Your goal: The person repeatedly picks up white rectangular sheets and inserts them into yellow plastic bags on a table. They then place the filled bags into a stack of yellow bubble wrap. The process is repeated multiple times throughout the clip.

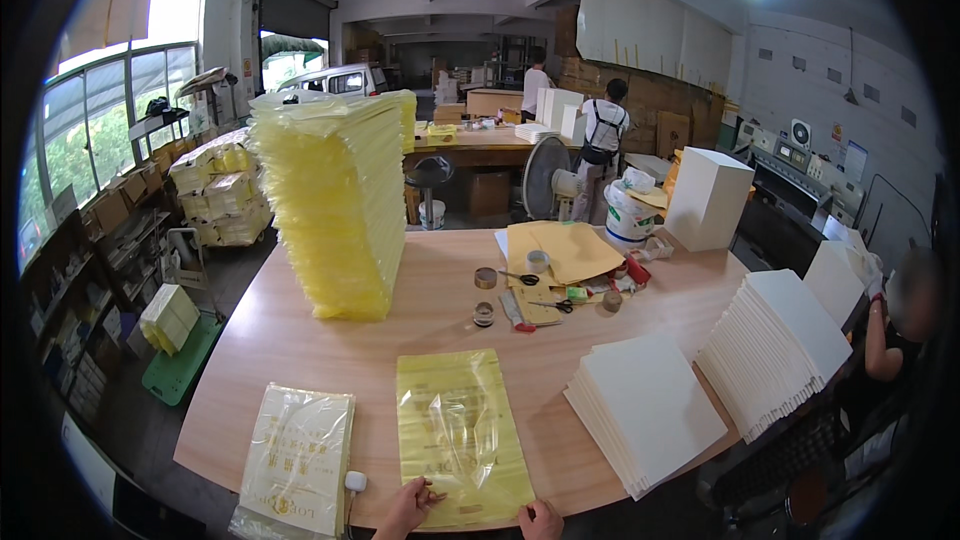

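A flat yellow plastic bag (462, 430) with printing on it lies on the table in front of me, its near edge close to the table's front edge. My left hand (410, 508) is closed at the bag's near left corner, fingertips on the plastic. At the near right corner my right hand (541, 520) is curled closed over the edge of the same bag. To the left sits a stack of clear-wrapped cream printed packages (298, 455), with a small white plug-like item (355, 481) beside it. On the right stands a leaning stack of white boards (650, 410).
A tall pile of yellow plastic bags (335, 210) stands at the far left of the table (440, 280). Tape rolls (484, 314), scissors (520, 278) and brown envelopes (565, 248) lie mid-table. Another white stack (775, 340) and a seated person (885, 340) are at right.
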